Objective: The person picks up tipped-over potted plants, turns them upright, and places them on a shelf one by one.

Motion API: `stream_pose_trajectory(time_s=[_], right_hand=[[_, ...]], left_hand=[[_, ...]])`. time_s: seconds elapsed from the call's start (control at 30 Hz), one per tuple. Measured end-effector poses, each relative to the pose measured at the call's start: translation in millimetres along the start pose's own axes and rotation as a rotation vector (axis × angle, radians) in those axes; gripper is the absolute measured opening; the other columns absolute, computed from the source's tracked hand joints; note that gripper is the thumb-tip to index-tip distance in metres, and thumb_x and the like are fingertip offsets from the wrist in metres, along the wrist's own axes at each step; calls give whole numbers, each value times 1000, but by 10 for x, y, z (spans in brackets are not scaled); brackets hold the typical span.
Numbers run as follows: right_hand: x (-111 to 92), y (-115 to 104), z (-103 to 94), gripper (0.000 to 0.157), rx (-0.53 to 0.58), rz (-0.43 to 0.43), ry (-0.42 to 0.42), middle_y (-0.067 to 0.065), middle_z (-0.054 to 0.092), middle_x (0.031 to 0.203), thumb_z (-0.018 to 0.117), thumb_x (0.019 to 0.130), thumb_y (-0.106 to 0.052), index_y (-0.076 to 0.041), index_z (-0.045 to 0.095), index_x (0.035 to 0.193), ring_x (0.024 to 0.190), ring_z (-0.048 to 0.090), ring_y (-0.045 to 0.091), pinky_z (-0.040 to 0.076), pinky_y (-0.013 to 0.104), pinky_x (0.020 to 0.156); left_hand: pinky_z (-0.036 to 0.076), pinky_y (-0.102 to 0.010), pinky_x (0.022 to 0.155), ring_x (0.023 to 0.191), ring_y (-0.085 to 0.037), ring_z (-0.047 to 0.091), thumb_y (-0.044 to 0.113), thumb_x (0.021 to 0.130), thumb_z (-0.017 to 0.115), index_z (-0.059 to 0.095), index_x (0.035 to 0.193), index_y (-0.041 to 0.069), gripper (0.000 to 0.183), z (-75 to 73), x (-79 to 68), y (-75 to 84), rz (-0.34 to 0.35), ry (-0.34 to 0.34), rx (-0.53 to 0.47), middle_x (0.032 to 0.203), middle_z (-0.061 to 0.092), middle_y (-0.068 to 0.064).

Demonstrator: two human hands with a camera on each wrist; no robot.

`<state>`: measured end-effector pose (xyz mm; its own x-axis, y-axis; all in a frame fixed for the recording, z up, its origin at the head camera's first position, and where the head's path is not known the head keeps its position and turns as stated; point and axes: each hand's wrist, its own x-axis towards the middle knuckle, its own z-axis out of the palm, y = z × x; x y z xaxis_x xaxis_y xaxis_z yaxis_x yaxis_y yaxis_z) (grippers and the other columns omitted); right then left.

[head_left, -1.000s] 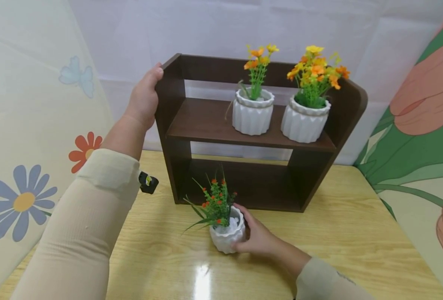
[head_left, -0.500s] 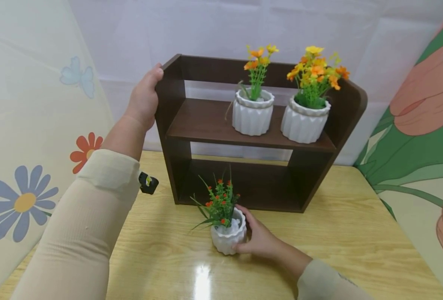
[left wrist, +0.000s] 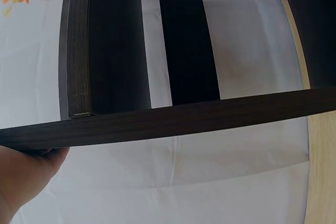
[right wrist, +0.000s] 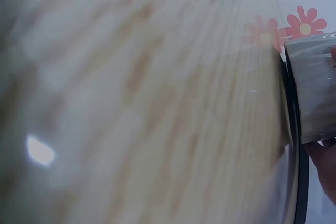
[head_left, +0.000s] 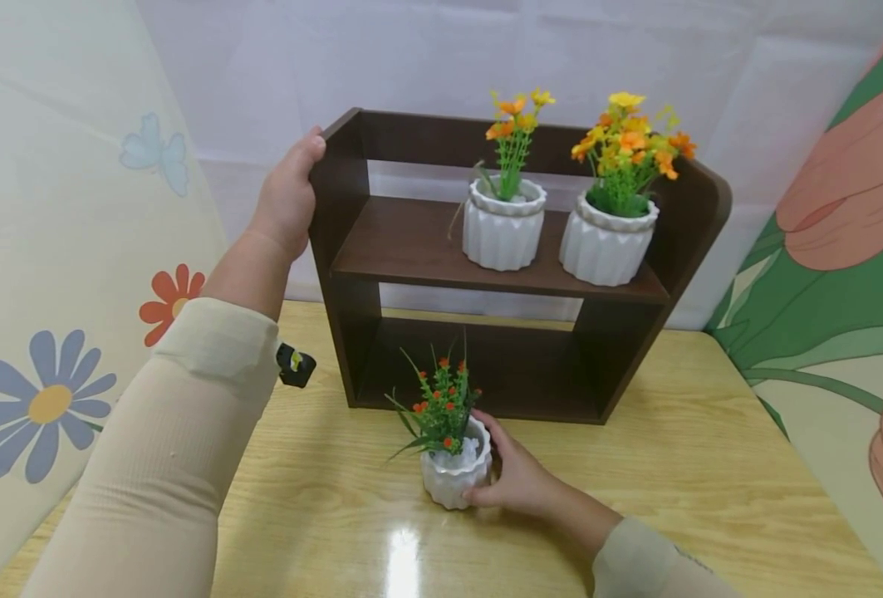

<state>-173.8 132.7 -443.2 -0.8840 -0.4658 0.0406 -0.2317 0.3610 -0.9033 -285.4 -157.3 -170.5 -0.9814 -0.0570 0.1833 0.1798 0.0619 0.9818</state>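
My left hand (head_left: 286,199) holds the upper left side panel of a dark brown two-tier shelf (head_left: 434,282). In the left wrist view that hand (left wrist: 26,177) lies against the panel's outer face, its fingers partly hidden. Low in front of the shelf, my right hand (head_left: 519,477) grips a white fluted flowerpot (head_left: 452,482) from its right side, thumb at the front. Small red flowers and green leaves (head_left: 441,407) rise from this pot and lean slightly left. The right wrist view shows the pot (right wrist: 317,90) and fingers (right wrist: 323,169) only at its right edge.
Two more white pots stand on the upper tier: one with a few orange flowers (head_left: 504,224), another with fuller yellow-orange blooms (head_left: 609,241) near the right panel. The shelf stands on a light wooden table (head_left: 710,465). A small black device (head_left: 295,364) shows beside the left sleeve.
The red-flowered pot has turned more upright in my right hand, its plant swinging to the right. My left hand and the shelf have stayed put.
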Motion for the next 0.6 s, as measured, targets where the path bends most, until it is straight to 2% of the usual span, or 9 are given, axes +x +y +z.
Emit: stream_pose_trajectory(time_s=[0.4, 0.6], right_hand=[[4, -10, 5, 104, -20, -7, 14, 17, 50, 143, 87, 63, -13, -17, 30, 150, 130, 49, 37, 36, 57, 108], [9, -83, 13, 106, 23, 65, 51, 14, 47, 146, 88, 62, -12, -26, 30, 150, 134, 45, 38, 31, 60, 111]], left_hand=[[15, -31, 118, 142, -10, 16, 46, 103, 26, 22, 156, 37, 53, -2, 8, 0, -2, -5, -27, 163, 15, 18], [13, -31, 119, 143, -8, 15, 46, 104, 26, 22, 156, 37, 53, -6, 9, -4, -2, -8, -26, 163, 14, 19]])
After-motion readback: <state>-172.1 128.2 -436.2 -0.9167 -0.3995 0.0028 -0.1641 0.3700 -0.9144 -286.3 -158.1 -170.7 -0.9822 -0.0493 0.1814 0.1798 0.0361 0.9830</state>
